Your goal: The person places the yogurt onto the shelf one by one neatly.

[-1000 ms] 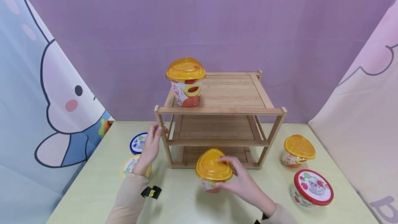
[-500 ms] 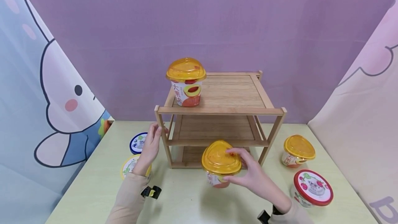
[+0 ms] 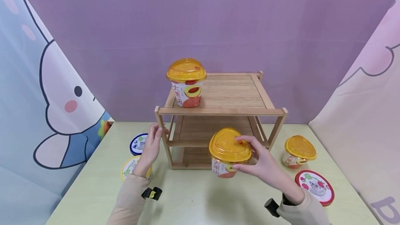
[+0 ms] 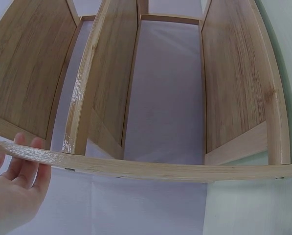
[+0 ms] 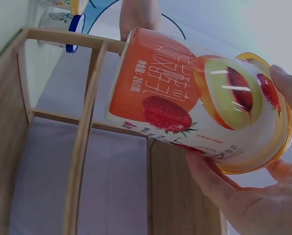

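My right hand grips a yogurt cup by its orange domed lid and side, in front of the lower part of a three-tier wooden rack. Fruit pictures and an orange base cover the cup in the right wrist view, where it is tilted in the frame. At the rack's left front post, my left hand holds on, and its fingers bend around the wood in the left wrist view. Another orange-lidded yogurt cup stands upright at the left of the top shelf.
On the table, an orange-lidded cup and a red-lidded tub stand at the right, the tub partly behind my right sleeve. Blue-lidded and yellow-lidded tubs stand at the left, partly hidden by my left arm. A purple curtain hangs behind.
My right hand has lifted the yogurt cup up from near the table and carried it to the right. The left hand stays on the rack's post.
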The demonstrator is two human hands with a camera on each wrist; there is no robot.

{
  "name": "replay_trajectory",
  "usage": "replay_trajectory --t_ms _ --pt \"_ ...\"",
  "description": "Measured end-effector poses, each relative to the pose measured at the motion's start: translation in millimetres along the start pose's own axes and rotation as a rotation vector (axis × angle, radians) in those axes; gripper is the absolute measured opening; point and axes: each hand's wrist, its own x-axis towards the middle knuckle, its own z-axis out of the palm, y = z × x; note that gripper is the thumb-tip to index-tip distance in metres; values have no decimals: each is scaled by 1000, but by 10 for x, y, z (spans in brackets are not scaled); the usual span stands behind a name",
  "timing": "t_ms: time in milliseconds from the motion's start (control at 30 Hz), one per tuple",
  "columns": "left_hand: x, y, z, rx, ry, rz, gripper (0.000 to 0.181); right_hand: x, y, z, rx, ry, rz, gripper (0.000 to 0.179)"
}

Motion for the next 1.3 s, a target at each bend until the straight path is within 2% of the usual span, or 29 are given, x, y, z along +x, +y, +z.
replay_trajectory --t_ms 233,533,567,733,867,1000,1100,1200,1300 --pt "3 -3 -2 10 -3 -3 26 80 -105 -146 -28 -39 3 59" --pt "20 -39 -9 11 1 16 27 207 -242 -330 21 -65 -17 60" --pt "12 3 -5 15 2 10 27 221 -251 -340 36 -70 -21 60" --pt "0 16 -5 10 3 -3 26 296 -286 -383 84 -87 -30 61" --pt "1 -23 -10 -1 6 -9 26 372 -307 -423 45 -85 -39 60" --pt "5 -20 -12 -3 4 -18 27 452 -316 -493 82 -88 -62 57" --pt "4 10 -9 -8 2 -25 26 506 -336 -569 146 -106 -49 54" --pt "-13 105 3 -7 5 -18 24 552 -382 -657 144 -107 -17 52" --pt "-35 214 16 -2 8 -11 23 598 -445 -745 93 -103 9 51"
